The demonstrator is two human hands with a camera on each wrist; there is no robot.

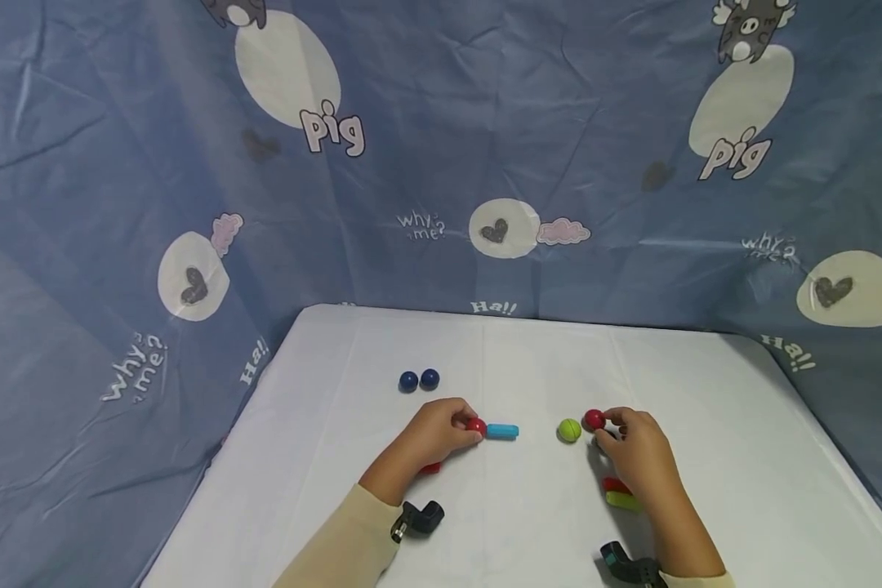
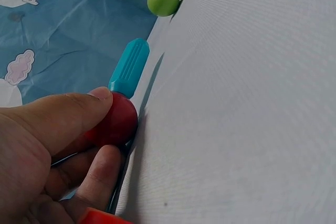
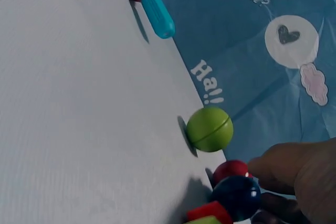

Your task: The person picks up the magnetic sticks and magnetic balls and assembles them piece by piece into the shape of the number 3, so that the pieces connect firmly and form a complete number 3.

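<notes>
My left hand pinches a red ball between thumb and fingers. A light-blue ridged stick meets that ball end-on and points to the right. The fingers of my right hand are curled at another red ball, fingertips gripping its right side. A green ball with a groove lies just left of it. In the right wrist view, a dark-blue ball overlaps the red ball beside the fingers; the hand mostly hides it in the head view.
Two dark-blue balls lie beyond the left hand on the white-covered table. A red piece shows beneath the left wrist. A red stick and a green stick lie by the right forearm. Patterned blue cloth hangs behind.
</notes>
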